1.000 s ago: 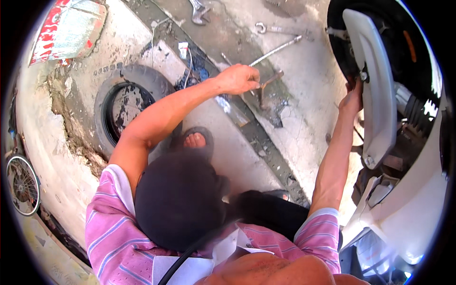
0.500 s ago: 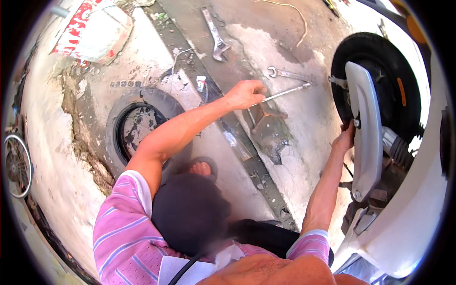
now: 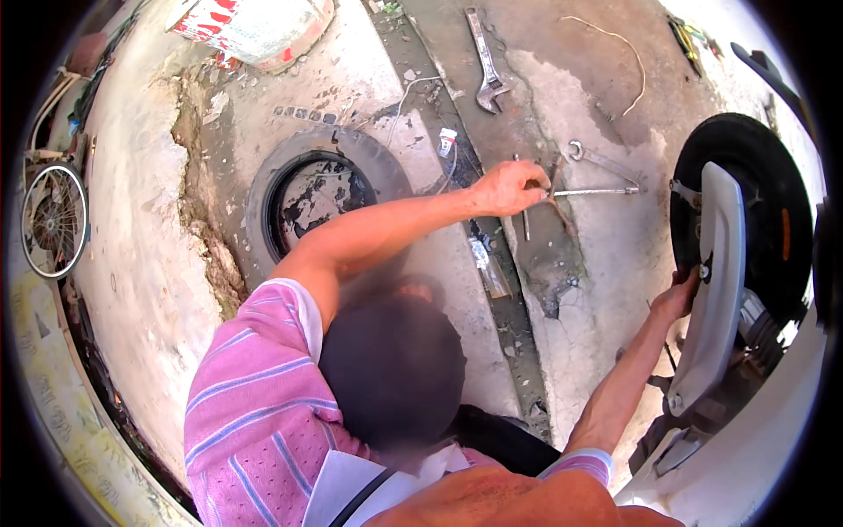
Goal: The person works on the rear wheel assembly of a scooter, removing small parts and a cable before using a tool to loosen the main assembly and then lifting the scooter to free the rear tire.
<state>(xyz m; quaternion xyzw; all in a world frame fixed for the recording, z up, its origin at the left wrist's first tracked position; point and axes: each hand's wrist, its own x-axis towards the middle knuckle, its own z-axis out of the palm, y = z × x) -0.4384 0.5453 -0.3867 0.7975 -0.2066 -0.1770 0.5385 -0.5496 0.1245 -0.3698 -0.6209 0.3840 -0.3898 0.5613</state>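
Neither of my hands is in view; only a tan, skin-coloured shape (image 3: 518, 501) fills the bottom edge. A person in a pink striped shirt (image 3: 255, 413) crouches below me, facing away. One hand of this person (image 3: 507, 186) reaches out to the ground and rests on a thin metal rod tool (image 3: 597, 191). The person's other hand (image 3: 676, 297) touches the white mudguard (image 3: 716, 281) beside a black scooter wheel (image 3: 755, 202).
A ring spanner (image 3: 606, 162) lies by the rod and an adjustable wrench (image 3: 486, 61) farther off. An old tyre (image 3: 263, 198) lies flat in the concrete. A bicycle wheel (image 3: 53, 220) is at the left, a red-and-white sack (image 3: 255, 26) at the top, and white scooter bodywork (image 3: 764, 439) at the right.
The view has swung, so the ground, tyre and tools slid right and down in the picture. The person's outstretched hand has moved onto the rod tool; the other hand stays at the mudguard.
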